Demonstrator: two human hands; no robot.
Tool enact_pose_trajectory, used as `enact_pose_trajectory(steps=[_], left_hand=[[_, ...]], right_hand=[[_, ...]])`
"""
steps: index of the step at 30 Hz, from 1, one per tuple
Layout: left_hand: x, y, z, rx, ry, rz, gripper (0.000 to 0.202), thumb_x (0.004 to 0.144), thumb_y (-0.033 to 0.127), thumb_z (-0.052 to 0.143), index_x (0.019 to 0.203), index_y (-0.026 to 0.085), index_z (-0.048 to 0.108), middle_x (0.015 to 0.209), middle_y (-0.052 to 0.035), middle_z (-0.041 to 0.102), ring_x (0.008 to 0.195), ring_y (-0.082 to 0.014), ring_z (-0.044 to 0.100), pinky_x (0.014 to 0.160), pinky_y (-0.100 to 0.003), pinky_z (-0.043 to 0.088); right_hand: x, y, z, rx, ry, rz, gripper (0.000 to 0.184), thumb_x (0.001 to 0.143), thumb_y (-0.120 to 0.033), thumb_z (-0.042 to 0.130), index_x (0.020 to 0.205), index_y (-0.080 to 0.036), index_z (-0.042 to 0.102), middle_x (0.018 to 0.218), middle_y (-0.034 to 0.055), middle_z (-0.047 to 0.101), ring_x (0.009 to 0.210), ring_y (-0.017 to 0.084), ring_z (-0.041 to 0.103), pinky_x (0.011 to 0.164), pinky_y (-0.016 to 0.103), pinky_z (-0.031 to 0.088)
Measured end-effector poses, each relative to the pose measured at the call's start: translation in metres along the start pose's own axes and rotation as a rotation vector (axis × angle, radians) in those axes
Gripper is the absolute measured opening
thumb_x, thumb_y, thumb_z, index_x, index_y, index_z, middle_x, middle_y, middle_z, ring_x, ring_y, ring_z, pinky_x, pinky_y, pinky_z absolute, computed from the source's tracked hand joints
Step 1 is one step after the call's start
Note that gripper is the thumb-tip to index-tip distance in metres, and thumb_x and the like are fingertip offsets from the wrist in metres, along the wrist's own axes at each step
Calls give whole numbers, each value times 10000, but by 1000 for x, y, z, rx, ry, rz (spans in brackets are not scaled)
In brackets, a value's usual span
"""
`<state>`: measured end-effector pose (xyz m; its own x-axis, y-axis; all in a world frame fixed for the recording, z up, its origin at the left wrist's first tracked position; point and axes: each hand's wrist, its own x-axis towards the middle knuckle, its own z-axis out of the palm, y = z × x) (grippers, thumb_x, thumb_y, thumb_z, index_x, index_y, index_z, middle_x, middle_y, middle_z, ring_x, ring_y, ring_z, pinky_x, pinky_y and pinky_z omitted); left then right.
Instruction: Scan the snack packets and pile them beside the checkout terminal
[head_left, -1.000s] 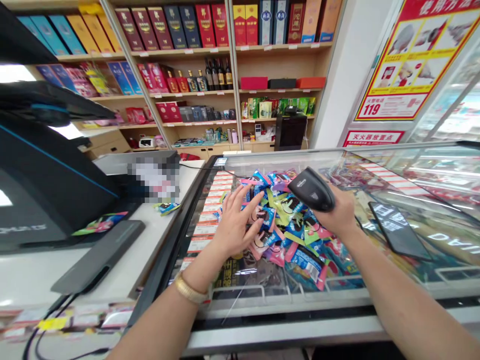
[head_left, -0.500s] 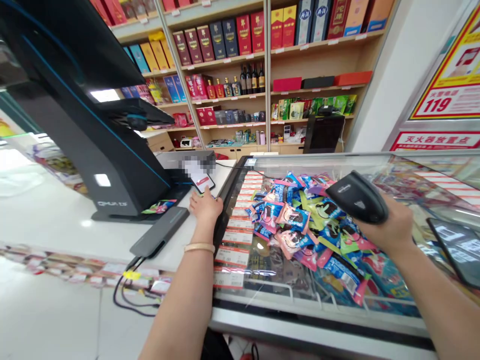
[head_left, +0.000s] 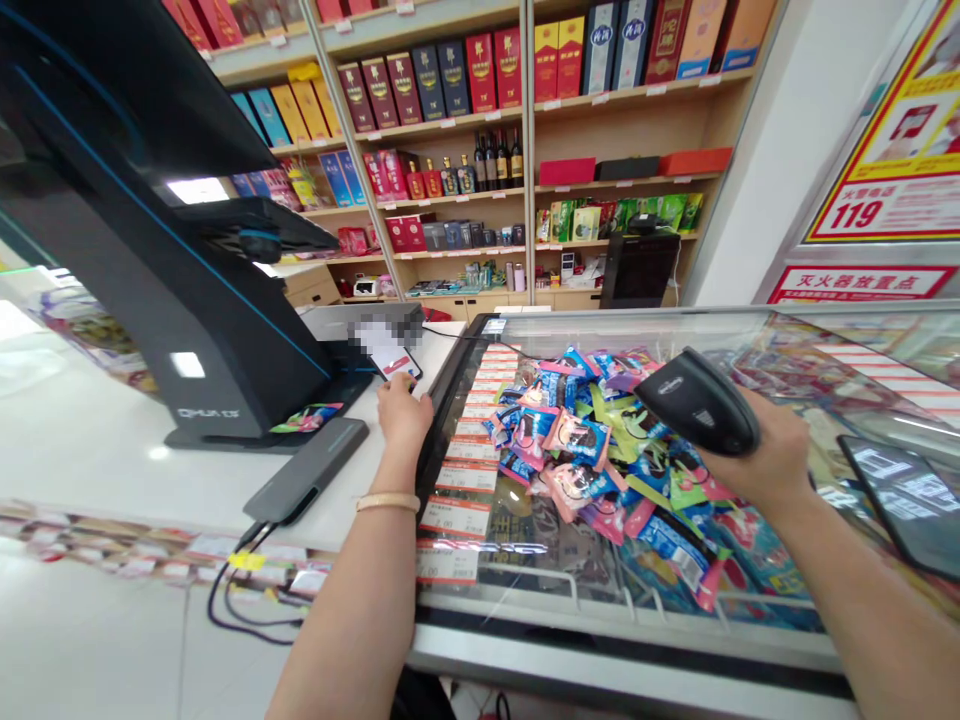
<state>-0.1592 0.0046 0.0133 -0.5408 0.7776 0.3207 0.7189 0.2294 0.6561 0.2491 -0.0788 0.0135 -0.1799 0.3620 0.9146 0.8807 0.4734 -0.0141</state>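
Wooden shelves [head_left: 450, 150] of boxed liquor backed the shop. A glass-topped display case [head_left: 615, 655] carried glossy snack packets [head_left: 585, 440] beside an angular black checkout terminal [head_left: 187, 300]. The right hand [head_left: 765, 465] stayed clamped round a matte barcode scanner [head_left: 697, 400] above them. The left hand [head_left: 403, 412], on the packets a second before, lay curled against a smartphone [head_left: 397, 360] on the white counter; whether it gripped was unclear.
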Motion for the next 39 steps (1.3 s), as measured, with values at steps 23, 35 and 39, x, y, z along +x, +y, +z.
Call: enact_pose_trajectory(steps=[23,35,39], left_hand=[[-110,80,19,-1528,-771,11,577,734,228,821,1234,321,548,1300,-10,643,1174,-206,644,1026,-413,527],[-111,78,24,-1474,-757,131,505,790,284,791,1237,329,559,1311,-19,633,1160,-194,650,1007,-379,534],[-106,74,30,-1185,-482,522,404,900,296,665,1292,291,572,1323,-66,618,1188,-215,624,1056,-411,500]], right_hand=[[16,-36,-12,424,-282,98,313,805,-372,657,1061,-197,702,849,62,764,721,229,721,627,302,550],[17,-34,-11,427,-291,69,250,811,-297,624,1033,-203,691,801,50,740,671,212,691,596,295,520],[13,-28,-9,327,-190,99,145,783,-266,620,913,-222,668,709,30,693,601,202,650,549,291,478]])
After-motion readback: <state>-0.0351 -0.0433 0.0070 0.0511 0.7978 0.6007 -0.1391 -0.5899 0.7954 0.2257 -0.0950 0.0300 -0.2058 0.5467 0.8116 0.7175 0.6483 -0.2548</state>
